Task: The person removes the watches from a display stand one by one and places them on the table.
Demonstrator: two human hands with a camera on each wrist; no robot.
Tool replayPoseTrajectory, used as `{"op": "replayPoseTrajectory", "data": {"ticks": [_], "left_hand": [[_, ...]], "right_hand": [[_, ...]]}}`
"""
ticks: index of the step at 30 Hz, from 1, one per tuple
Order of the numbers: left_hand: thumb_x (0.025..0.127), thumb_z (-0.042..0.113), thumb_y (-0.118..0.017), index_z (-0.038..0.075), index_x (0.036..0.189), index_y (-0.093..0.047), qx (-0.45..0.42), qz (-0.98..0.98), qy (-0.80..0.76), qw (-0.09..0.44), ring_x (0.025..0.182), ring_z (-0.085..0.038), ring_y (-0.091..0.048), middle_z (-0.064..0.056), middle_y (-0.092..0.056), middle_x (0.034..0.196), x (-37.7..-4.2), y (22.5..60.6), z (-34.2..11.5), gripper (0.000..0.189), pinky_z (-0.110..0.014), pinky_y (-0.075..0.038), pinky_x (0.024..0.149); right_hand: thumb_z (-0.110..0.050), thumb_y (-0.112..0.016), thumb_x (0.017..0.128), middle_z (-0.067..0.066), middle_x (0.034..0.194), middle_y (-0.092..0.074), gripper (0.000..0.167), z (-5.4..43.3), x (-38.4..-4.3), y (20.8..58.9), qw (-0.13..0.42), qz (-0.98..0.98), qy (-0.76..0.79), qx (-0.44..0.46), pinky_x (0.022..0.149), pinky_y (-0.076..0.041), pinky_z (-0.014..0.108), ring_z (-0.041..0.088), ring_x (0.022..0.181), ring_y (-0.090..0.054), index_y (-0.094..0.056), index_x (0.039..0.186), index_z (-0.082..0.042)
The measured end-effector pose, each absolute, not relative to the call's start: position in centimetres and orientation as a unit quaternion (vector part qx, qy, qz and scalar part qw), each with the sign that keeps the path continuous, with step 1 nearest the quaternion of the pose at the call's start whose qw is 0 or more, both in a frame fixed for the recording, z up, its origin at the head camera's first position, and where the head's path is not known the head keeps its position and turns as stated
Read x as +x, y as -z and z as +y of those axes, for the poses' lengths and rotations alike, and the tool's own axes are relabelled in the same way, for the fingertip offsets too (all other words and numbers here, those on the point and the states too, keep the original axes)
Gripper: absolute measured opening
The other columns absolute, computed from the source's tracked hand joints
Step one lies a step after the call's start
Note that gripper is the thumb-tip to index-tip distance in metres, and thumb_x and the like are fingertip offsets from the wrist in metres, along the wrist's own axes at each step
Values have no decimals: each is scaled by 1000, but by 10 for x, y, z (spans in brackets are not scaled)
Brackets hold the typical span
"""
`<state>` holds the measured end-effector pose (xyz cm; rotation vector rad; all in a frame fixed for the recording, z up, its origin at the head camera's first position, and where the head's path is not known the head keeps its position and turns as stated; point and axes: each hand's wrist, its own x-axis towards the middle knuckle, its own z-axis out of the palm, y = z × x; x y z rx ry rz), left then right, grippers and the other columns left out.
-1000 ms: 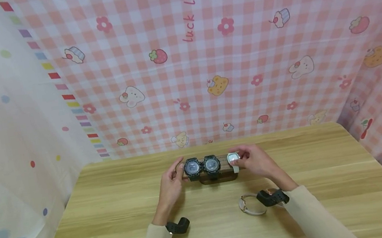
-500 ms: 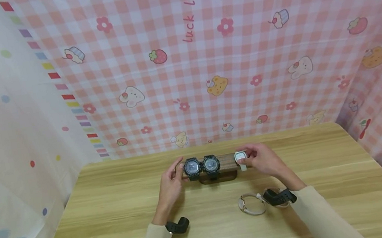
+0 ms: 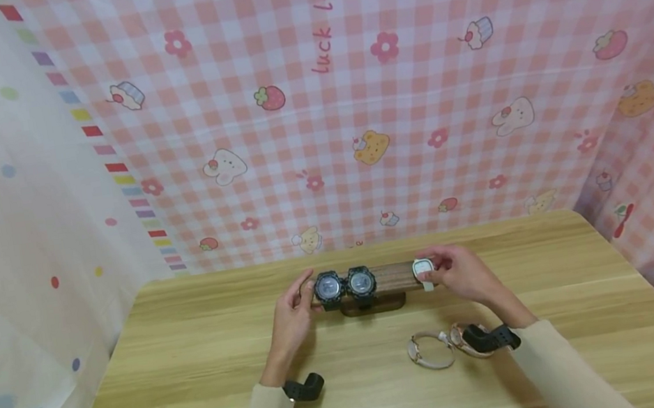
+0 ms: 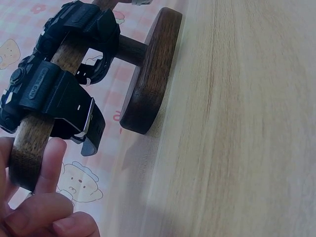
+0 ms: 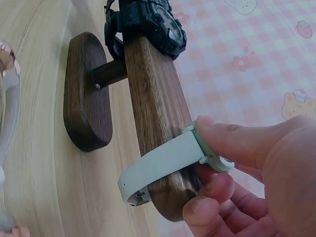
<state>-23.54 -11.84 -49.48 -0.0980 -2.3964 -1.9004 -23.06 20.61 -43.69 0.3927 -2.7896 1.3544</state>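
Note:
A dark wooden watch stand stands toward the back of the table, its crossbar raised on a short post over an oblong base. My left hand grips the crossbar's left end, its fingers curled around the wood. Two black sports watches sit side by side on the bar near that hand. Around the right end of the bar loops a pale mint watch. My right hand pinches its case between thumb and fingers; the strap hangs below the bar.
Two slim watches with rose-gold trim lie on the wooden table in front of the stand: one pale-strapped watch and another partly behind the black band on my right wrist. A pink checked cloth hangs behind the table.
My right hand has slid the mint watch rightward along the crossbar, away from the black watches, toward the bar's end. The left hand and the stand have stayed in place.

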Motion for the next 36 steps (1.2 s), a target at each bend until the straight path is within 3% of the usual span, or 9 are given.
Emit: {"op": "replayPoseTrajectory", "data": {"ticks": [11,18,36], "left_hand": [[104,17,-53,15,140,-58,-32,-783,619,44,75,-39,-70,-16,-72,93,-236,495,-118,36,-28,-53,57],[104,20,-54,20,139,-59,-29,-782,621,44,76,-38,-70,-15,-73,94,-236,495,-117,35,-28,-52,57],[104,22,-54,13,141,-57,-33,-778,626,42,75,-37,-70,-12,-69,85,-235,494,-118,38,-23,-46,51]], "right_hand": [[-11,-75,88,6,81,-66,35,222,-226,433,10,-900,-421,114,53,-42,24,18,67,-56,-67,121,0],[-11,-74,89,5,81,-64,34,229,-220,430,21,-909,-401,114,52,-42,25,15,65,-54,-67,121,0],[-13,-78,85,1,79,-68,32,212,-197,409,38,-902,-400,157,59,-50,24,11,69,-60,-71,113,1]]}}
